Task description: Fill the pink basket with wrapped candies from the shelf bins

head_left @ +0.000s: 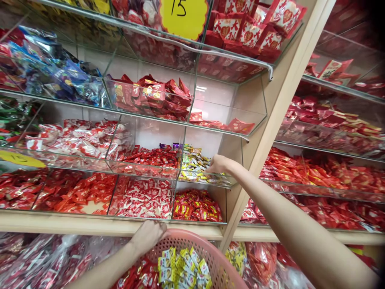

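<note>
My left hand (148, 233) is closed on the far rim of a pink perforated plastic basket (221, 257) at the bottom of the view. Inside the basket, yellow-and-white wrapped candies (185, 268) lie beside red wrapped candies (141, 273). My right hand (219, 164) reaches into a glass compartment, at the right edge of a pile of yellow-and-white wrapped candies (194, 163). Its fingers look curled and pressed together, pointing down at the pile. Whatever is between the fingertips is too small to make out.
Glass dividers and lips split the shelves into bins. Red candies (150, 158) fill the bin to the left, with red-and-yellow candies (197, 206) below. A wooden upright (270, 132) stands right of my hand. Bagged candies (54, 261) lie under the wooden ledge (75, 222). A yellow sign (184, 18) hangs above.
</note>
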Demonstrator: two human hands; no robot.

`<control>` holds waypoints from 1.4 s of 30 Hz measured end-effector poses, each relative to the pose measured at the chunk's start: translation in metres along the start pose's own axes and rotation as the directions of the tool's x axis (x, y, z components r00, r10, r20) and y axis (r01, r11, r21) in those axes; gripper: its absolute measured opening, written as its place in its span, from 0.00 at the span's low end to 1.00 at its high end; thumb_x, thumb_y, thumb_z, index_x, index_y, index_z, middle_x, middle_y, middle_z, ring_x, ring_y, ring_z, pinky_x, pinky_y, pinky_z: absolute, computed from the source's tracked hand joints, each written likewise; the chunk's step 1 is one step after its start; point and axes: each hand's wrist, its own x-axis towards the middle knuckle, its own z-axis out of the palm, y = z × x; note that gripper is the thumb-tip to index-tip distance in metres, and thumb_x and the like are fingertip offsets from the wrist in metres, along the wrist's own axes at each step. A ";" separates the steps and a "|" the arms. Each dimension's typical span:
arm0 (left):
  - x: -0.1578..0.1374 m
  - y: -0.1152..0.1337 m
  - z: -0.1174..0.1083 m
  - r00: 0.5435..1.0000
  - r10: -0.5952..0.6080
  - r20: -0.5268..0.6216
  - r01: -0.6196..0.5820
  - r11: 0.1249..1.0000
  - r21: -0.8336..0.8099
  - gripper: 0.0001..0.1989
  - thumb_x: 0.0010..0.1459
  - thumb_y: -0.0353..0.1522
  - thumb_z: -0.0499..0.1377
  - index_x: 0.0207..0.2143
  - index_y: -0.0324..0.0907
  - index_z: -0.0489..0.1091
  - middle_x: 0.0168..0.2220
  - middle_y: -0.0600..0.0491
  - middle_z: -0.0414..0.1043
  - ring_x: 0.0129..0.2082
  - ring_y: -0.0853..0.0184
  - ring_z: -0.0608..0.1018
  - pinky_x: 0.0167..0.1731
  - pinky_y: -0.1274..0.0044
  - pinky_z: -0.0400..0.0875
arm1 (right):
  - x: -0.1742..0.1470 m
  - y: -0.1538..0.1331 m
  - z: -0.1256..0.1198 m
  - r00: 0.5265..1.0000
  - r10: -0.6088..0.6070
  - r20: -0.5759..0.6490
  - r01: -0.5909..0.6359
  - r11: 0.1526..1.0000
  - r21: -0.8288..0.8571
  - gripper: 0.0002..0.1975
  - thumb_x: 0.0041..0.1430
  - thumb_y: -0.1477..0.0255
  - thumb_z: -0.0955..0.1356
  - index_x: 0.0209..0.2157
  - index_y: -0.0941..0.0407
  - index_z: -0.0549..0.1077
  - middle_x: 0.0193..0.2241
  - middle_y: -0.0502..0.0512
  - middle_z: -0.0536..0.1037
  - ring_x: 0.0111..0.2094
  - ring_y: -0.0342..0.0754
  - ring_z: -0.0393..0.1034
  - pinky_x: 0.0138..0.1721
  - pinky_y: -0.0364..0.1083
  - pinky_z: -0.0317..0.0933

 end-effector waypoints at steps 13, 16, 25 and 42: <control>0.001 -0.002 0.004 1.000 0.002 -0.005 -0.002 1.000 -0.021 0.20 0.61 0.39 0.41 0.34 0.38 0.69 0.26 0.44 0.73 0.26 0.57 0.76 0.24 0.71 0.67 | 0.001 0.022 -0.016 0.983 -0.126 0.132 0.080 0.947 0.311 0.08 0.41 0.69 0.69 0.22 0.61 0.73 0.17 0.50 0.69 0.15 0.36 0.53 0.15 0.39 0.47; 0.001 -0.001 0.003 1.000 -0.004 0.000 0.004 1.000 -0.012 0.20 0.61 0.39 0.42 0.34 0.38 0.69 0.25 0.44 0.73 0.25 0.56 0.75 0.23 0.70 0.67 | 0.009 0.031 -0.028 0.988 -0.151 0.035 0.134 0.946 0.294 0.11 0.43 0.65 0.69 0.22 0.59 0.73 0.19 0.50 0.71 0.18 0.38 0.58 0.18 0.39 0.51; 0.000 -0.002 0.009 1.000 -0.026 -0.003 0.026 0.999 -0.026 0.19 0.61 0.38 0.42 0.34 0.38 0.69 0.26 0.44 0.73 0.26 0.58 0.76 0.24 0.71 0.68 | 0.056 0.012 0.007 0.919 0.135 -0.371 -0.099 0.988 0.115 0.22 0.49 0.67 0.66 0.47 0.57 0.67 0.44 0.65 0.71 0.41 0.53 0.67 0.37 0.46 0.60; -0.001 -0.001 0.010 0.999 -0.038 -0.007 0.038 0.999 -0.035 0.18 0.61 0.37 0.43 0.35 0.39 0.69 0.27 0.44 0.73 0.27 0.56 0.75 0.25 0.70 0.66 | 0.033 0.030 -0.009 0.945 -0.222 -0.241 0.285 0.919 0.273 0.08 0.45 0.70 0.66 0.24 0.61 0.74 0.19 0.48 0.71 0.24 0.40 0.62 0.24 0.37 0.53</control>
